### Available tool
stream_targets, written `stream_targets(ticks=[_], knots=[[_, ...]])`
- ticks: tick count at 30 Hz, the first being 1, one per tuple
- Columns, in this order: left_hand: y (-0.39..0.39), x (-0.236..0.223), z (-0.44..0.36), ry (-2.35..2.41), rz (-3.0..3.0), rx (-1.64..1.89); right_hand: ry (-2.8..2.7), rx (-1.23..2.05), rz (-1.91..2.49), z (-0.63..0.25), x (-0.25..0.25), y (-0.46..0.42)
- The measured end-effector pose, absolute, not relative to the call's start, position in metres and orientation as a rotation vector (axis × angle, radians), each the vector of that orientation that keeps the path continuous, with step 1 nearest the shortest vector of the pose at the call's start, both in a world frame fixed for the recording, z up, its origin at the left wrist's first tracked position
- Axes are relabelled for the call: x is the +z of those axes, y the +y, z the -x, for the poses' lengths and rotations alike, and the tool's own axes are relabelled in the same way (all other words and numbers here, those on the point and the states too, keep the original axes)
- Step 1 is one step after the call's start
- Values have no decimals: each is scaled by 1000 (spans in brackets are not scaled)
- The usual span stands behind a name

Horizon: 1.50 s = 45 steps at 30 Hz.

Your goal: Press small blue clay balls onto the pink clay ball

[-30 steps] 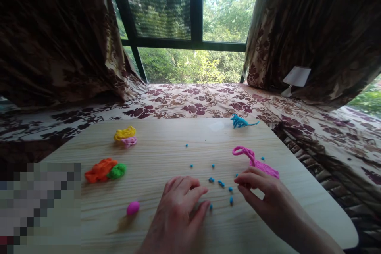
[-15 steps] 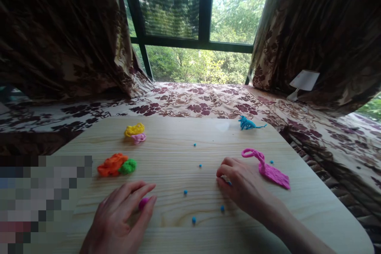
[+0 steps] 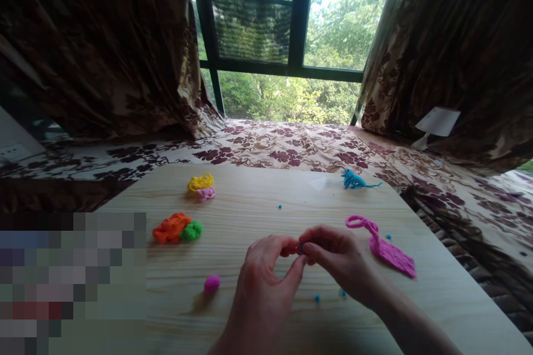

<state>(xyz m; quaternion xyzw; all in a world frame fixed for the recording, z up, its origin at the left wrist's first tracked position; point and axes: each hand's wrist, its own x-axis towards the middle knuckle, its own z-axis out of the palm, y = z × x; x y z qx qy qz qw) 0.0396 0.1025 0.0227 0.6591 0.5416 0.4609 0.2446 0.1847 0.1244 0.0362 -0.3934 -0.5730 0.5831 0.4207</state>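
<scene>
My left hand [image 3: 266,277] and my right hand [image 3: 333,258] meet fingertip to fingertip above the wooden table [image 3: 258,216]. Between the pinched fingers shows a small blue bit of clay [image 3: 298,248]; both hands are closed on it. A pink clay ball [image 3: 211,283] lies on the table left of my left hand. A flat pink clay shape with a looped end [image 3: 383,244] lies right of my right hand. A few blue clay crumbs [image 3: 317,298] rest under my right wrist.
Orange clay [image 3: 170,227] and green clay [image 3: 191,231] lie together at the left. Yellow clay [image 3: 200,182] and pale pink clay [image 3: 206,193] sit further back. A blue clay animal figure [image 3: 356,180] stands near the far edge. Floral cloth [image 3: 291,147] and curtains surround the table.
My left hand left the pink ball and rose to the middle. My right hand lifted off the table, and both now pinch together. Fewer blue crumbs lie on the table.
</scene>
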Motion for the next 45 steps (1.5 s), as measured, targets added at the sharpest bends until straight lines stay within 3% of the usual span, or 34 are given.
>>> stream_targets(ticks=[21, 26, 32, 45], knots=[[107, 21, -30, 1450, -2035, 1259, -1255, 1439, 1043, -176, 24, 131], [123, 44, -17, 1463, -1585, 1301, -1372, 1280, 1104, -184, 44, 143], [179, 66, -18, 1113, -1053, 1306, -1674, 1039, 1061, -181, 63, 187], [219, 24, -1, 982, -921, 1047, -1666, 929, 1169, -181, 17, 194]])
